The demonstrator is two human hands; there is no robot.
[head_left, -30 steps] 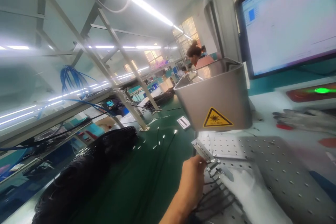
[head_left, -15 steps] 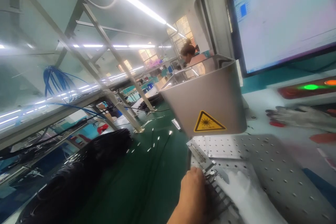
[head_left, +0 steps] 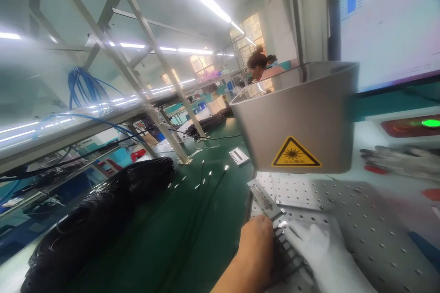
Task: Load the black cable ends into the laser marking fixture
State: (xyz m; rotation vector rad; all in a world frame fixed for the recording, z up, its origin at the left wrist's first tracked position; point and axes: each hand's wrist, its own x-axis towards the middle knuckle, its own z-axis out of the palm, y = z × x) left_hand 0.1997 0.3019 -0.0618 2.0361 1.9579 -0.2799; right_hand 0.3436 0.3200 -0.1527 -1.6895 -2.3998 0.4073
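We saw a green bench [head_left: 220,219] carrying black cable bundles [head_left: 103,215] along its left edge, loose cables [head_left: 202,192] mid-bench, and a perforated metal plate [head_left: 360,219] at its right edge.

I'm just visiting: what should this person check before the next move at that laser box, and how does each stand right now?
1. Both hands out from under the laser hood: ok, the left hand and the gloved right hand lie nearer the camera than the hood.
2. Cable ends seated in the fixture: cannot tell, the hands cover them.
3. Fixture flat on the perforated plate: cannot tell, blurred.
4. Green lamp lit on the panel: ok.
5. Screen showing its program: ok, but unreadable.
6. Spare glove away from the plate: ok, it lies behind it.
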